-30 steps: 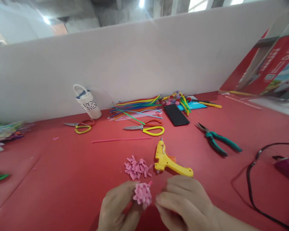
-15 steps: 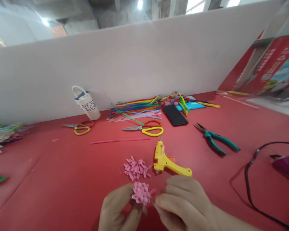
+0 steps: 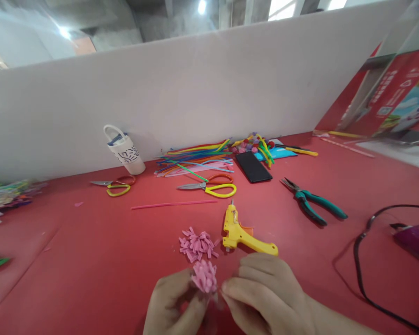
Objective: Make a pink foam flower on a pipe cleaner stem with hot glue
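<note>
My left hand (image 3: pixel 174 300) pinches a pink flower-like cluster of short strips (image 3: pixel 205 276) between thumb and fingers, its looped or cut ends facing up. Just right of it, my right hand (image 3: pixel 265 293) has its thumb and fingertips pressed together, close to the cluster's lower edge. Whether anything sits in that pinch I cannot make out. Beyond the cluster lies a loose heap of short pink strips (image 3: pixel 198 244) on the red table (image 3: pixel 91 270). A yellow glue gun (image 3: pixel 234 230) rests past my right hand, nozzle pointing away.
Two pairs of scissors (image 3: pixel 220 190) and a long pink stem (image 3: pixel 174 204) lie farther back. Behind them are colourful stems (image 3: pixel 195 156), a black phone (image 3: pixel 253 167) and a white cup (image 3: pixel 127 153). Green-handled pliers (image 3: pixel 312 202) and a black cable (image 3: pixel 358 260) are on the right.
The pink cluster has tipped, so its strips now show more from the side. The bright pink strip end between the cluster and my right fingertips is no longer visible.
</note>
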`<state>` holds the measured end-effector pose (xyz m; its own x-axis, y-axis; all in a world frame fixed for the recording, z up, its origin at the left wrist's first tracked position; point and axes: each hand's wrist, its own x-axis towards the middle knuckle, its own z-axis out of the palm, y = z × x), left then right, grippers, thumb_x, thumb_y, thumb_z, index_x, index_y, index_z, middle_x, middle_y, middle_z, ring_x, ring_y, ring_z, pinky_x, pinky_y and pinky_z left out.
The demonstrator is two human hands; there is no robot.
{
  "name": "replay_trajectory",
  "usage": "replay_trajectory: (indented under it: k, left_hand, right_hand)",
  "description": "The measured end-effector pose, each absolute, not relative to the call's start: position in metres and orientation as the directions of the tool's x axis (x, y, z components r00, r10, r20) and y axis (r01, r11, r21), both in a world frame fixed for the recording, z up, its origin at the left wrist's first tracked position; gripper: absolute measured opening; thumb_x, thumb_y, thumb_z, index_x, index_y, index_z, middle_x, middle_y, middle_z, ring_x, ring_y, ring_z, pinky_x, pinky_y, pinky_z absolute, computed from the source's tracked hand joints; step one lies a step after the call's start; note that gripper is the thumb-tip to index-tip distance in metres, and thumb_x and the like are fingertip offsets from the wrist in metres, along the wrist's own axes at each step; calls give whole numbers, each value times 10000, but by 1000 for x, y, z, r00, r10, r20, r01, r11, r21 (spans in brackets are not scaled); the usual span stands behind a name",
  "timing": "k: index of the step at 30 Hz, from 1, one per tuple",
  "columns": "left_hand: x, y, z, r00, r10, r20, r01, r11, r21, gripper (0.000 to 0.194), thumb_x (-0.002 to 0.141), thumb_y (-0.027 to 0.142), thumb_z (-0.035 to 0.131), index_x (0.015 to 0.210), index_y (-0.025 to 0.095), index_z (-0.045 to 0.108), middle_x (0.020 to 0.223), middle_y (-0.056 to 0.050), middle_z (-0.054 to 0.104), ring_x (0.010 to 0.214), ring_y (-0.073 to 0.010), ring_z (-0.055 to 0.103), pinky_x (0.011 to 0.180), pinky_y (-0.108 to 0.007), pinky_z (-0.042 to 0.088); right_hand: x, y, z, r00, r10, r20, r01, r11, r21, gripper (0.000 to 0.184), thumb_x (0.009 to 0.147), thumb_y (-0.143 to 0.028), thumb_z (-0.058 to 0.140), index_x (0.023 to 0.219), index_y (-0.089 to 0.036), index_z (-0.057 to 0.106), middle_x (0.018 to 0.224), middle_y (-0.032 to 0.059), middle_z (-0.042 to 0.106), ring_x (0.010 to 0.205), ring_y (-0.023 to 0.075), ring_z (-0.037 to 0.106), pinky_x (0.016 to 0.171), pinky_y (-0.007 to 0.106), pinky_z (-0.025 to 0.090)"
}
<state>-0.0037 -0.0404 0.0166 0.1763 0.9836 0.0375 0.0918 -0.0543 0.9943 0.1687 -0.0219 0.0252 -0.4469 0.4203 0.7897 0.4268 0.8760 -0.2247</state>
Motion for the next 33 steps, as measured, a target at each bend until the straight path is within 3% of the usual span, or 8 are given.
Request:
replay_trajectory:
  k: [3,7,18,26,33]
  left_hand:
    - [0,-37,14,276,930,-243,-161,294,942,183,735,307,635,651,149,670,471,-15,628,356,-106,547,384,-182,430]
    - [1,-33,7,362,867,-342,-324,461,826,239,691,346,691,699,107,680,465,-30,637,318,-94,555,322,-142,411]
    - [1,-32,10,380,847,-373,-312,497,810,256,688,348,699,713,93,685,474,-37,656,306,-76,554,321,-127,433]
    - [2,-32,15,387,831,-400,-278,518,809,297,678,397,705,682,101,677,467,-27,649,301,-69,543,328,-128,434]
    - [4,-32,18,344,855,-387,-247,481,841,299,666,390,714,675,95,671,461,-20,637,294,-77,542,326,-142,438]
  right_hand:
    - [166,-22,24,-387,485,784,461,838,-291,84,835,-98,471,851,-166,518,591,0,616,533,121,561,556,235,423]
    - [162,-20,23,-352,577,737,474,789,-391,94,833,-108,478,884,-171,526,664,-10,645,558,110,574,565,218,433]
    - [160,-19,20,-402,571,716,494,794,-356,102,828,-100,497,907,-147,541,621,-4,612,519,121,532,531,236,413]
    - [162,-20,17,-438,529,727,555,795,-245,109,848,-119,461,919,-144,539,675,30,661,552,149,581,547,269,430]
    - [160,-21,18,-410,546,731,562,782,-269,112,833,-105,466,892,-143,554,664,19,655,546,133,586,558,255,440]
